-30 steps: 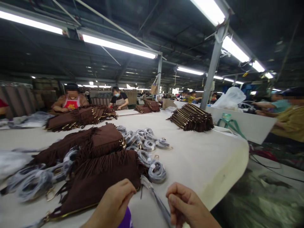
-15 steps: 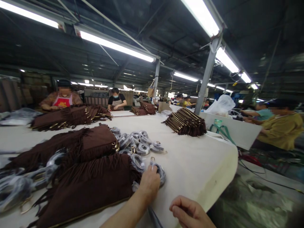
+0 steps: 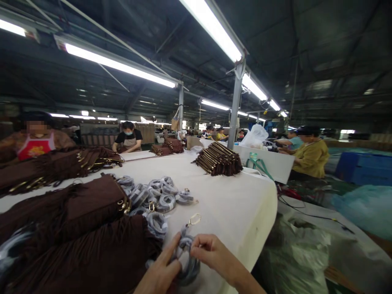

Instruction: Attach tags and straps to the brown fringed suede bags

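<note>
My left hand [image 3: 163, 269] and my right hand [image 3: 211, 254] meet at the near edge of the white table [image 3: 232, 204]. Both pinch one coiled grey strap [image 3: 186, 255] wrapped in plastic, with a gold clasp [image 3: 194, 219] sticking out beyond it. The left fingers press its left side, the right fingers curl over its top. Just left of my hands lies a brown fringed suede bag [image 3: 92, 257]. More coiled straps [image 3: 153, 194] sit in a loose heap beyond it.
Another fringed bag [image 3: 79, 202] and a long pile of them [image 3: 52, 167] lie at the left. A stack of brown bags [image 3: 219, 159] stands mid-table. Other people work at the far side and right. Plastic sacks [image 3: 294, 257] lie below the table's right edge.
My left hand reached out to the strap heap, then drew back with one coiled strap. My right hand came up to take hold of it too. The view swung right.
</note>
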`<state>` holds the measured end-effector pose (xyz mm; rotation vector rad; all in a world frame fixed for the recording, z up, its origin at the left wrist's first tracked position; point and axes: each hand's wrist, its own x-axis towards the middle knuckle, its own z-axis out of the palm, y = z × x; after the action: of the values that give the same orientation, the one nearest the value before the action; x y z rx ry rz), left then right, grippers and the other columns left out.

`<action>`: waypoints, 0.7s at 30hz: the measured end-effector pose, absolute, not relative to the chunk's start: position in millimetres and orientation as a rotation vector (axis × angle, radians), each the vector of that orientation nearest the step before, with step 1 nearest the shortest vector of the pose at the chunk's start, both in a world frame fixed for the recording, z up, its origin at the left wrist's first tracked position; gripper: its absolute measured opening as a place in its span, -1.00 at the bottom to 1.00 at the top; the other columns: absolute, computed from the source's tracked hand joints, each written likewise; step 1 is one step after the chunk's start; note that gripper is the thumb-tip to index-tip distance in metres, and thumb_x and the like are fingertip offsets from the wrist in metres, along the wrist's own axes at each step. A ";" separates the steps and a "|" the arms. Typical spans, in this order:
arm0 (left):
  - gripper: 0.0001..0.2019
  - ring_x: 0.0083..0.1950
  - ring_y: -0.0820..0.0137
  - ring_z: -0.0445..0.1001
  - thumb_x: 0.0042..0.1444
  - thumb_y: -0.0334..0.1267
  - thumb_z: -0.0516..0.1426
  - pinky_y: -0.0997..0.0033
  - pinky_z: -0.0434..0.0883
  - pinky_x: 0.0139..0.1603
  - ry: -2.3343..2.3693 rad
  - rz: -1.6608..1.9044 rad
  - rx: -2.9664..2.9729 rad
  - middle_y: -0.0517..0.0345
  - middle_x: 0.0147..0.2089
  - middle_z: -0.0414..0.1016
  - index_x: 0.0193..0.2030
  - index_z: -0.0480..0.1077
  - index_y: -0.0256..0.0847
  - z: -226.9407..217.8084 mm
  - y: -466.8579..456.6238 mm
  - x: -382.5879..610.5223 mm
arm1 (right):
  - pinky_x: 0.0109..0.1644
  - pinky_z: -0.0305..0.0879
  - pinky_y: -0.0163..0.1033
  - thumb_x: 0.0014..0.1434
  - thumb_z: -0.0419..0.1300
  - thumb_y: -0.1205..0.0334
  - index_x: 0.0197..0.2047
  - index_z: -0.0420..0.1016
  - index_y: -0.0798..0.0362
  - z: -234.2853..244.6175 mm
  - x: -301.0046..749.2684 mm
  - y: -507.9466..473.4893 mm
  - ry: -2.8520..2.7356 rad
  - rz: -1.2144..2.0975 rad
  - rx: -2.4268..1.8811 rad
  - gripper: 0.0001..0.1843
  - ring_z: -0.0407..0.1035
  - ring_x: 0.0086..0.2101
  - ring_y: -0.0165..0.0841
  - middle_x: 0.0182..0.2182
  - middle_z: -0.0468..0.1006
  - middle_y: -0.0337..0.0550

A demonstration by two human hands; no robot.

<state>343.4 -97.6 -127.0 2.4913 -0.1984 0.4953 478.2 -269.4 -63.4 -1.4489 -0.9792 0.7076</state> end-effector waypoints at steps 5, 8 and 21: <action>-0.53 0.26 0.15 0.34 0.25 -0.17 0.03 0.13 0.29 0.28 0.083 0.483 1.814 -0.06 0.33 0.27 0.29 0.18 -0.13 -82.4 -107.6 317.5 | -0.28 0.13 -0.28 0.02 0.36 -0.04 -0.53 0.52 0.12 -53.4 458.3 -265.4 -1.202 0.620 -1.356 -0.62 0.27 -0.37 -0.37 -0.46 0.39 -0.23; -0.40 0.24 0.15 0.34 0.20 0.02 0.09 0.15 0.20 0.33 0.168 0.517 1.753 -0.03 0.27 0.36 0.33 0.19 -0.15 -63.0 -114.6 313.8 | -0.28 0.13 -0.27 0.02 0.36 -0.03 -0.53 0.53 0.10 -43.3 445.1 -260.8 -1.241 0.676 -1.340 -0.64 0.26 -0.37 -0.36 -0.45 0.40 -0.22; -0.76 -0.19 0.36 0.46 0.26 -0.22 0.08 0.48 0.40 -0.15 -0.089 1.053 2.149 0.08 -0.18 0.49 0.04 0.39 -0.10 -52.7 -122.6 259.8 | -0.60 -0.12 -0.37 0.05 0.27 -0.03 -0.44 0.44 0.07 12.0 411.5 -256.9 -1.180 0.713 -1.529 -0.69 0.02 -0.64 -0.53 -0.60 0.34 -0.34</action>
<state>259.8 -122.6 -52.7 2.1488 -0.0888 1.0528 411.5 -256.9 12.0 -1.5293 -1.1801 0.7130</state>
